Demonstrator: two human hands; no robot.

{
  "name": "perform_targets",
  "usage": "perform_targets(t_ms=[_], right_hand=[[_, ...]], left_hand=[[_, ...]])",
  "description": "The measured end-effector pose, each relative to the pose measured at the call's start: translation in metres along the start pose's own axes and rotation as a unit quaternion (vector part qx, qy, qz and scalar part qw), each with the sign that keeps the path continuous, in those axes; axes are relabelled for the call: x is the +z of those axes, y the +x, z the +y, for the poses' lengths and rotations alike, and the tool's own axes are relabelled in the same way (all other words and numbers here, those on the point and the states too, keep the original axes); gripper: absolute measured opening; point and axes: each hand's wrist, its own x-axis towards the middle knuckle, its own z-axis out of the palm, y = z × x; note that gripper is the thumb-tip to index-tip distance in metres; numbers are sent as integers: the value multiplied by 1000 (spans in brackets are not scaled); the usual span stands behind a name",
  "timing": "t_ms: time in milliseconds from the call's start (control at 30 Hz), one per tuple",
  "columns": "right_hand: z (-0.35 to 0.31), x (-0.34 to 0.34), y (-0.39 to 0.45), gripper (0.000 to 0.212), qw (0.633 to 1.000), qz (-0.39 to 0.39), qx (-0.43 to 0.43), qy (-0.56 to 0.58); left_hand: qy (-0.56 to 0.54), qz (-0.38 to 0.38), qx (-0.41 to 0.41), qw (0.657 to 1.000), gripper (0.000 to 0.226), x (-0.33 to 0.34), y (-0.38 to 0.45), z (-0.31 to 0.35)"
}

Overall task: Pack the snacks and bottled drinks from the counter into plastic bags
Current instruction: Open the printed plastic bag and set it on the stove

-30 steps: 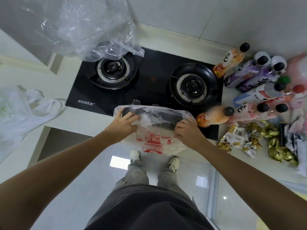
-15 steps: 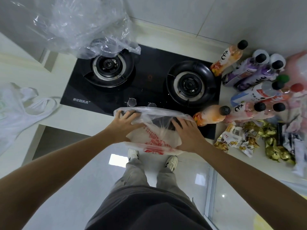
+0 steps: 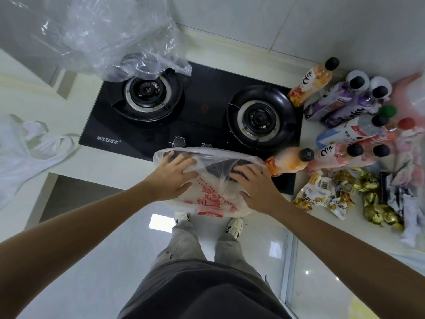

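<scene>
Both your hands are working the mouth of the bag (image 3: 207, 192) at the front edge of the counter (image 3: 119, 166), just below the stove (image 3: 195, 116). Your left hand (image 3: 171, 178) lies with fingers spread and fairly straight, pushed into the film at the bag's left side. Your right hand (image 3: 255, 185) has fingers spread over the right side of the mouth; whether either thumb is pinching the film, I cannot tell. The bag looks empty, so packing has probably not started.

The nearest bottle (image 3: 288, 161) stands just beside the bag's right edge, almost touching it, directly off your right fingertips. It leans in this wide view, base toward the bag, cap (image 3: 307, 154) away to the right. The other bottles (image 3: 349, 116) crowd the right rear corner of the counter, and the snacks (image 3: 340, 194) lie along the right front edge, near your right wrist.

So your right hand is the nearer one for every item. Your left would likely need to keep the mouth open while the right reaches sideways for that bottle.
</scene>
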Motion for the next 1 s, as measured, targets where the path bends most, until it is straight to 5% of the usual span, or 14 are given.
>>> perform_targets(t_ms=[100,200,533,1000], right_hand=[[-6,8,3,32,997,60,-45,26],[-15,10,11,26,998,40,-36,44],[-28,16,16,104,990,-116,83,-2],[-18,8,20,123,980,-148,132,-32]], left_hand=[[-19,8,-43,999,25,6,3,13],[-14,-28,-108,994,33,10,10,28],[-6,-87,-174,981,105,19,17,36],[22,-93,-157,983,123,10,19,37]])
